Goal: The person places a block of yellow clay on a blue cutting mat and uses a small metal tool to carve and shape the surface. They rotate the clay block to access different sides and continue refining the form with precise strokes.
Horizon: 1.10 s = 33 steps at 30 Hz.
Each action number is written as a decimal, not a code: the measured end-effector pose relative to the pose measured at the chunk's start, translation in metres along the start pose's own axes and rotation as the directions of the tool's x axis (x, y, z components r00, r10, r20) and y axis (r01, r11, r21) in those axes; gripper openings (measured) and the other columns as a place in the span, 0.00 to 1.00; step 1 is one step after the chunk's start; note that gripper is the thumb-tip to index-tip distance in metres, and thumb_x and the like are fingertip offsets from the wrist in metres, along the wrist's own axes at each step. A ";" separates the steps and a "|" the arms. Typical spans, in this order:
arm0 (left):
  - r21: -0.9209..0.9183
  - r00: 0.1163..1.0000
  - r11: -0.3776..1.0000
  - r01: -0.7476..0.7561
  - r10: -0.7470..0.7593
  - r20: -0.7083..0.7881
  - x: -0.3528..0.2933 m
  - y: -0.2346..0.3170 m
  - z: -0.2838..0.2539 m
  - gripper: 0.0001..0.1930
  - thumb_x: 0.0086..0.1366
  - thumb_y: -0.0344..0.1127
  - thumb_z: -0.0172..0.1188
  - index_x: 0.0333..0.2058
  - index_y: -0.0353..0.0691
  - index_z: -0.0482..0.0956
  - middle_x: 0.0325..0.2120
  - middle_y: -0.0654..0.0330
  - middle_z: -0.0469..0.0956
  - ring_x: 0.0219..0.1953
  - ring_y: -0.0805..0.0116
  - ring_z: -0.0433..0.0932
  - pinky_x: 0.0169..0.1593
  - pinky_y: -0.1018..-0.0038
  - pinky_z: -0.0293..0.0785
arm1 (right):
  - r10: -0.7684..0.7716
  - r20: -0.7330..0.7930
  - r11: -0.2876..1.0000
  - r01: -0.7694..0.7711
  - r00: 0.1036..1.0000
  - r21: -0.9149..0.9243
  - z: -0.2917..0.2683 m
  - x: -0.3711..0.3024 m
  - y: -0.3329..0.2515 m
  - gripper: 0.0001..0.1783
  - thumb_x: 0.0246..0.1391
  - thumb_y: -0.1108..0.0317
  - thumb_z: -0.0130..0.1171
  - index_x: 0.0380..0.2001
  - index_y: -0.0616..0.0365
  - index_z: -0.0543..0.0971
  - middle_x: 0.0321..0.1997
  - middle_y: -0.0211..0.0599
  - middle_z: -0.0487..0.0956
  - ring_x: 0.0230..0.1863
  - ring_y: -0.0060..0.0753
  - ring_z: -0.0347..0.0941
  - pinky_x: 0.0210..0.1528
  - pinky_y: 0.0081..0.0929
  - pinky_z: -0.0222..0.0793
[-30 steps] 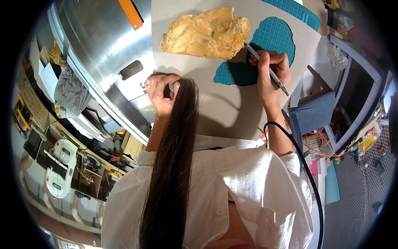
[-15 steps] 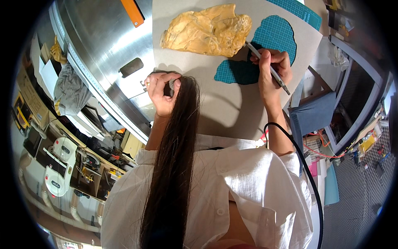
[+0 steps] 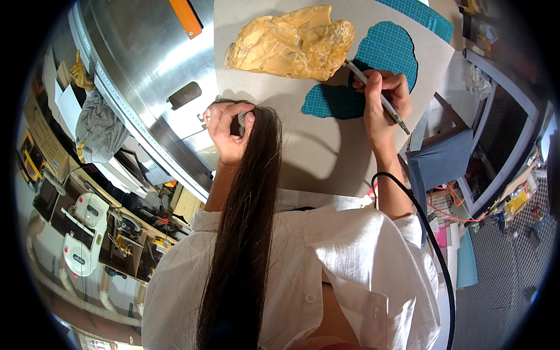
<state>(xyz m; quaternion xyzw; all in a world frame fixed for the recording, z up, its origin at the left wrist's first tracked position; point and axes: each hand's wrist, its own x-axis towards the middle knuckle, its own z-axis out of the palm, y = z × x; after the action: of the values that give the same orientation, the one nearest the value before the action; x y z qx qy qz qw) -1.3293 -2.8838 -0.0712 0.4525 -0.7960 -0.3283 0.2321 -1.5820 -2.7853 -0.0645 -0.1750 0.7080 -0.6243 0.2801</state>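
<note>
My right hand (image 3: 385, 99) grips a slim grey pen (image 3: 358, 72), its tip beside the lower right edge of a yellow-brown, rough rock-like piece (image 3: 289, 44). That piece lies on a large beige board (image 3: 291, 157). Right of it an irregular opening in the board shows a teal gridded cutting mat (image 3: 388, 44), partly shaded by my right hand. My left hand (image 3: 229, 131) rests at the board's left edge, its fingers curled round a small grey lump (image 3: 242, 119). A long lock of dark hair (image 3: 248, 221) hangs past it and hides part of the grip.
A shiny metal surface (image 3: 151, 52) with an orange-handled tool (image 3: 185, 16) lies left of the board. A black cable (image 3: 429, 224) loops by my right forearm. A blue-grey cloth (image 3: 440, 160) hangs at the right, near a metal frame (image 3: 507, 111).
</note>
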 end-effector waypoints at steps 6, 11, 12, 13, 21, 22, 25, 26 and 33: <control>0.016 1.000 1.000 -0.009 0.009 0.009 0.001 0.002 -0.002 0.05 0.56 0.34 0.65 0.32 0.42 0.82 0.28 0.63 0.77 0.36 0.63 0.71 0.46 0.67 0.61 | -0.028 0.067 0.996 0.034 0.997 -0.088 -0.003 -0.001 0.000 0.14 0.62 0.72 0.57 0.25 0.60 0.64 0.30 0.45 0.80 0.27 0.26 0.77 0.32 0.22 0.76; 0.014 1.000 1.000 -0.012 0.012 0.009 0.002 0.002 -0.002 0.05 0.56 0.33 0.65 0.31 0.42 0.82 0.28 0.63 0.77 0.35 0.64 0.71 0.46 0.67 0.61 | -0.027 0.065 0.996 0.032 0.998 -0.087 -0.003 -0.001 -0.001 0.14 0.62 0.72 0.57 0.25 0.59 0.64 0.30 0.44 0.80 0.27 0.25 0.76 0.32 0.21 0.75; 0.012 1.000 1.000 -0.010 0.010 0.008 0.003 0.004 -0.002 0.05 0.56 0.33 0.65 0.31 0.42 0.82 0.28 0.63 0.77 0.35 0.64 0.71 0.45 0.67 0.61 | -0.027 0.071 0.995 0.034 0.997 -0.095 -0.003 -0.001 0.000 0.14 0.62 0.72 0.57 0.25 0.59 0.65 0.30 0.44 0.80 0.27 0.25 0.76 0.32 0.21 0.75; 0.009 1.000 1.000 -0.007 0.007 0.008 0.004 0.005 -0.002 0.04 0.56 0.33 0.65 0.31 0.42 0.82 0.28 0.64 0.77 0.35 0.64 0.71 0.45 0.67 0.61 | -0.027 0.077 0.994 0.035 0.997 -0.102 -0.004 -0.001 0.001 0.14 0.62 0.72 0.57 0.25 0.59 0.65 0.30 0.45 0.80 0.27 0.25 0.76 0.32 0.21 0.75; -0.007 1.000 1.000 -0.003 0.003 -0.003 0.001 0.002 0.000 0.04 0.57 0.34 0.64 0.31 0.42 0.82 0.28 0.64 0.76 0.35 0.65 0.70 0.45 0.68 0.61 | -0.023 0.070 0.995 0.030 0.997 -0.098 -0.003 -0.002 0.000 0.14 0.61 0.72 0.57 0.25 0.60 0.65 0.30 0.46 0.80 0.27 0.25 0.77 0.31 0.21 0.75; -0.016 1.000 1.000 -0.001 0.001 -0.007 0.001 0.002 0.000 0.04 0.57 0.34 0.64 0.31 0.42 0.82 0.28 0.64 0.76 0.35 0.65 0.70 0.45 0.68 0.61 | -0.026 0.071 0.994 0.033 0.997 -0.100 -0.004 -0.002 0.002 0.14 0.61 0.73 0.57 0.25 0.60 0.65 0.30 0.46 0.80 0.27 0.25 0.77 0.31 0.20 0.74; 0.008 1.000 1.000 -0.003 0.003 0.002 0.002 0.002 -0.001 0.05 0.57 0.34 0.64 0.31 0.42 0.82 0.29 0.64 0.76 0.35 0.65 0.70 0.45 0.68 0.61 | -0.037 0.082 0.992 0.047 0.996 -0.117 -0.004 -0.002 0.003 0.14 0.61 0.73 0.57 0.25 0.60 0.65 0.30 0.46 0.80 0.26 0.25 0.77 0.31 0.20 0.74; 0.008 1.000 1.000 -0.006 0.006 0.003 0.002 0.002 -0.001 0.05 0.57 0.34 0.64 0.31 0.42 0.82 0.29 0.64 0.76 0.35 0.65 0.70 0.45 0.68 0.61 | -0.042 0.087 0.991 0.053 0.995 -0.125 -0.004 -0.002 0.002 0.14 0.61 0.73 0.57 0.25 0.60 0.65 0.30 0.46 0.80 0.26 0.25 0.77 0.31 0.20 0.74; 0.009 1.000 1.000 -0.013 0.013 0.003 0.002 0.002 -0.001 0.04 0.57 0.33 0.64 0.32 0.42 0.81 0.29 0.63 0.76 0.35 0.64 0.70 0.44 0.68 0.61 | -0.042 0.096 0.991 0.054 0.994 -0.125 -0.004 -0.002 0.001 0.14 0.61 0.73 0.58 0.24 0.60 0.64 0.30 0.46 0.80 0.26 0.25 0.77 0.30 0.20 0.73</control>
<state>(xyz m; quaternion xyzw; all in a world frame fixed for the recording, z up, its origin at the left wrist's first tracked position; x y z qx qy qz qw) -1.3309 -2.8852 -0.0687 0.4480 -0.8007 -0.3238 0.2310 -1.5829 -2.7807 -0.0653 -0.2385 0.7283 -0.5753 0.2859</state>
